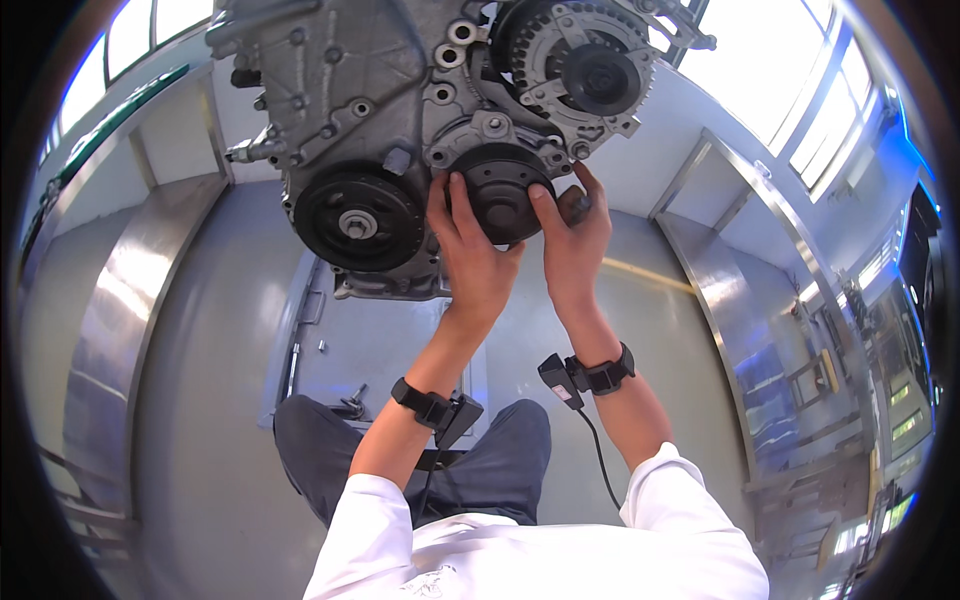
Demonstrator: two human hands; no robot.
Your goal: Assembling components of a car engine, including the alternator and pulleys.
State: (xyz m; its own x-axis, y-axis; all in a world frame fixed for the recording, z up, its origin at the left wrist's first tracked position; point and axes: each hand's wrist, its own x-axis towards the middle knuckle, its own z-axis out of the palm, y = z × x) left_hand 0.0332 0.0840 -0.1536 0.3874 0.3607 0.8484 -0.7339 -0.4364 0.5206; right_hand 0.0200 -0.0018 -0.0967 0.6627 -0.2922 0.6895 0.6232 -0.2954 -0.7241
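A grey metal engine (350, 80) fills the upper middle of the view. On its lower front is a black round pulley (500, 200) with a raised centre hub. My left hand (470, 250) grips the pulley's left and lower side, two fingers lying along its rim. From the right, my right hand (575, 235) holds the same pulley, its thumb on the front face and other fingers reaching round behind. A dark rounded piece (574, 207) shows beside the right fingers; its kind is unclear. The pulley's back is hidden.
A larger crank pulley (360, 215) with a centre bolt sits left of my hands; the alternator (590, 75) is above right. Below lies a metal tray (345, 325) with small tools. Metal benches (140, 290) stand at both sides. A cable (600, 450) hangs from my right wrist strap.
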